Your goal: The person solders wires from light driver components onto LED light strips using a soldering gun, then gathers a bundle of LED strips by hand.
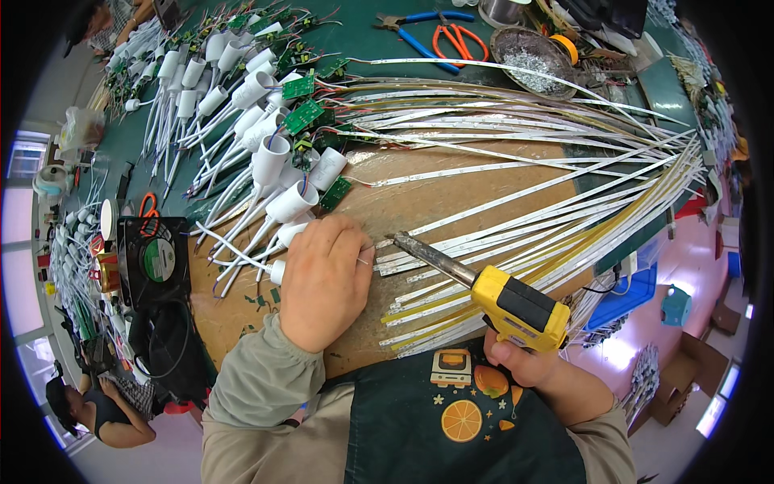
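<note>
My right hand (522, 361) is closed round the yellow and black handle of a soldering gun (520, 309). Its dark tip is at the end of a white LED strip (385, 243), near my left fingertips. My left hand (326, 278) is curled over a white plastic housing (278, 272), whose cabled end sticks out on the left. A thin wire shows at the fingertips; the rest under the palm is hidden. Many LED strips (500, 211) fan out to the right. Beyond my left hand, white cup-shaped housings (270, 160) lie heaped with green circuit boards (303, 117).
Blue-handled pliers (417, 44), orange-handled scissors (459, 42) and a bowl of grey solder bits (532, 63) sit at the back. A black fan (155, 260) stands left of the brown work board (234, 323). Another person (105, 410) is at lower left.
</note>
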Tool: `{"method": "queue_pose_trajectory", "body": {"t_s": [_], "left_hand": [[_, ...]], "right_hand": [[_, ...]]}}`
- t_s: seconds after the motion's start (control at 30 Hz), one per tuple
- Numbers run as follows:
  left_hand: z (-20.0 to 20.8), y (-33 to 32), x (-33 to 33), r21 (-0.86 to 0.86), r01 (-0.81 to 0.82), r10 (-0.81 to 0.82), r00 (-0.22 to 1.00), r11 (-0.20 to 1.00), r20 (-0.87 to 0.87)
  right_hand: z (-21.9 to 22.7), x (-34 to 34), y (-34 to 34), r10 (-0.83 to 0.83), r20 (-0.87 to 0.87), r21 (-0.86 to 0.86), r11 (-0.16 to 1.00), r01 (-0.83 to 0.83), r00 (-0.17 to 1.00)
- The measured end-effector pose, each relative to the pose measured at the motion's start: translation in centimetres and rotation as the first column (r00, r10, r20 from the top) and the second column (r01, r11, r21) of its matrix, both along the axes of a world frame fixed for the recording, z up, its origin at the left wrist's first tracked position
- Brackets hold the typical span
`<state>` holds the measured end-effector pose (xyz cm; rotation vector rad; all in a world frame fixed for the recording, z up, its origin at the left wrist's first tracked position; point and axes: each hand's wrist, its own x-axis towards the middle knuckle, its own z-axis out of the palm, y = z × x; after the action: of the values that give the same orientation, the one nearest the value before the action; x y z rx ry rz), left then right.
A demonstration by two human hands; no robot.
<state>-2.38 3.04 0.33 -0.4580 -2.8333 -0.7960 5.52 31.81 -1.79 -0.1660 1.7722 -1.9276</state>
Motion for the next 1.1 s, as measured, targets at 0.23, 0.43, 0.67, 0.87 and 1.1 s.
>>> {"method": "queue_pose_trajectory", "body": {"t_s": [0.23,0.43,0.67,0.87,1.1], "left_hand": [[0.4,0.1,0.3,0.016,-0.021,0.021,1.0,1.0,0.021],[0.5,0.1,0.4,0.001,-0.026,0.026,0.999,1.0,0.02],[0.5,0.3,0.3,0.008,-0.018,0.018,1.0,1.0,0.009],[0.4,0.1,0.3,0.008,-0.024,0.024,1.0,1.0,-0.003],[0.0,-0.2,0.1,0.022,-0.007,0.008,1.0,1.0,-0.003]], "right_hand": [[1.2,-3.8,1.1,-0.319,-0.248,-0.085,0.948,0.307,0.915],[4.8,-10.2,3.3,-0.617,-0.437,-0.25,0.782,0.571,0.654],[5.5,-15.8,3.3,-0.655,-0.302,0.139,0.688,0.712,0.692],[4.5,-13.5,2.8,-0.585,-0.28,-0.089,0.806,0.586,0.762],[2.3,-5.2,0.4,-0.382,-0.019,-0.309,0.881,0.358,0.924]]}}
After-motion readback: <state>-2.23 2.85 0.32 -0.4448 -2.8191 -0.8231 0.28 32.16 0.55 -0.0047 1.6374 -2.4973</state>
